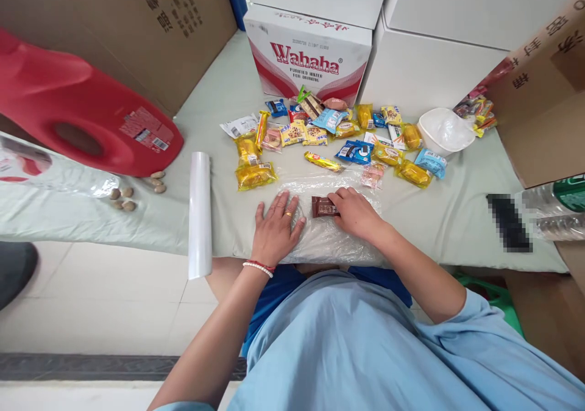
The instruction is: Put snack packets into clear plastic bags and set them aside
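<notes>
My left hand (pixel 275 228) lies flat with its fingers spread on a sheet of clear plastic wrap (pixel 315 243). In my right hand (pixel 354 214) is a small brown packaged snack (pixel 322 207), gripped at its right end just above or on the same sheet. Beyond the hands lie several wrapped snacks: a yellow stick packet (pixel 323 161), a blue packet (pixel 355 152), a pink packet (pixel 373 175) and yellow cake packets (pixel 256 176). Part of the plastic is hidden under my hands.
A white roll (pixel 200 216) lies to the left, over the table's front edge. Farther left are a red jug (pixel 91 112) and several nuts (pixel 128 205). A white bowl (pixel 439 132) stands at the right. A Wahaha carton (pixel 308 60) and white boxes (pixel 439 63) close off the back.
</notes>
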Tool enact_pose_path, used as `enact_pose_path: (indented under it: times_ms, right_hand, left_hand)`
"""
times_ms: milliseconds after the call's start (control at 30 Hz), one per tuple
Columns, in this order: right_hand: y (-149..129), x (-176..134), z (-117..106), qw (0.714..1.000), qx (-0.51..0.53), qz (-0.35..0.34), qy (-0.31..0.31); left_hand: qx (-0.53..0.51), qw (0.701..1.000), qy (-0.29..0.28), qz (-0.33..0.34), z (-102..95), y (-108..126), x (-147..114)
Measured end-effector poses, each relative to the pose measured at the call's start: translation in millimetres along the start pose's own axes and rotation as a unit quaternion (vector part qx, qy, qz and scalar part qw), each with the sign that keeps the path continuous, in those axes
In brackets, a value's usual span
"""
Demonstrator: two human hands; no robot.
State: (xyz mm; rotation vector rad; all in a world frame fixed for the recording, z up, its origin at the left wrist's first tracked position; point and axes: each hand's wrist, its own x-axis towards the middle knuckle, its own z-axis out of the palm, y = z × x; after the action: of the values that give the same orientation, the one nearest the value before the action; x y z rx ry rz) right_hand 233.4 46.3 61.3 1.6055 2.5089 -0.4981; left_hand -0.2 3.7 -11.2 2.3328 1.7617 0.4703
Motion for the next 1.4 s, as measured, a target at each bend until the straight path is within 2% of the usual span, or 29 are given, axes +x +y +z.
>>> enact_pose_path:
  times_ms: [67,133,200,233,267,333,433,533,600,667,733,833,900,1000,1133,1200,1300,1367,1400]
  right_hand:
    - [7.7,-4.9,3.4,0.998,0.048,-0.016,0.032]
    - [18.5,-18.3,4.8,0.989,0.102,-0.046,0.093]
    - [30.7,-40.8,6.5,0.975,0.14,-0.086,0.148]
    - [36.5,-54.7,8.6,0.969,0.152,-0.108,0.163]
    - [41.8,-69.6,12.2,0.964,0.161,-0.131,0.168]
    - [50.7,-99.3,25.3,0.96,0.165,-0.17,0.152]
    - [59.1,-132.7,57.0,0.965,0.135,-0.178,0.135]
    - [62.5,-144.0,84.4,0.961,0.138,-0.154,0.18]
    - [63.6,-141.5,88.4,0.951,0.17,-0.153,0.208]
    - [65.8,-134.6,78.7,0.944,0.209,-0.161,0.198]
    - [70.3,-124.5,59.0,0.942,0.248,-0.157,0.163]
    - [82.1,-101.3,25.5,0.942,0.286,-0.108,0.135]
    - [91.8,-79.1,9.1,0.942,0.296,-0.064,0.142]
    - [102.6,-41.9,-2.2,0.952,0.27,-0.014,0.141]
    - [99.7,-9.3,-7.1,0.987,0.104,0.061,0.105]
    - [91.6,-3.8,-13.3,0.991,0.02,0.085,0.101]
    - [77.7,4.2,-28.5,0.985,-0.033,0.084,0.145]
    - [69.8,17.4,-37.0,0.986,-0.03,0.048,0.159]
    - [66.4,27.2,-38.9,0.988,-0.023,0.011,0.154]
  left_hand:
    - [-0.02,0.999,0.041,0.002,-0.8,-4.9,-3.6]
    - [-0.048,0.992,0.113,0.022,-5.9,-10.5,-10.1]
    - [-0.075,0.981,0.165,0.074,-15.0,-16.0,-19.0]
    - [-0.088,0.976,0.163,0.112,-20.1,-18.9,-24.2]
    - [-0.099,0.973,0.14,0.152,-24.7,-22.0,-29.5]
    - [-0.109,0.968,0.059,0.22,-30.7,-29.4,-40.4]
    - [-0.09,0.962,-0.031,0.257,-29.8,-42.3,-54.6]
    - [-0.101,0.966,-0.051,0.234,-27.1,-50.9,-60.7]
    - [-0.142,0.966,-0.061,0.205,-30.3,-52.0,-58.6]
    - [-0.192,0.964,-0.073,0.171,-37.7,-50.9,-51.7]
    - [-0.237,0.96,-0.081,0.128,-46.5,-49.6,-40.6]
    - [-0.276,0.956,-0.074,0.072,-55.0,-49.9,-15.9]
    - [-0.276,0.959,-0.052,0.043,-53.3,-51.2,5.5]
    - [-0.245,0.969,-0.012,0.002,-40.1,-52.3,39.2]
    - [-0.162,0.984,0.053,-0.049,-24.0,-49.8,64.7]
    - [-0.116,0.982,0.123,-0.078,-26.8,-45.1,62.2]
    - [-0.055,0.956,0.273,-0.096,-42.9,-27.7,43.8]
    - [-0.035,0.935,0.348,-0.06,-52.2,-6.7,29.7]
    - [-0.038,0.934,0.353,-0.023,-53.8,6.1,24.2]
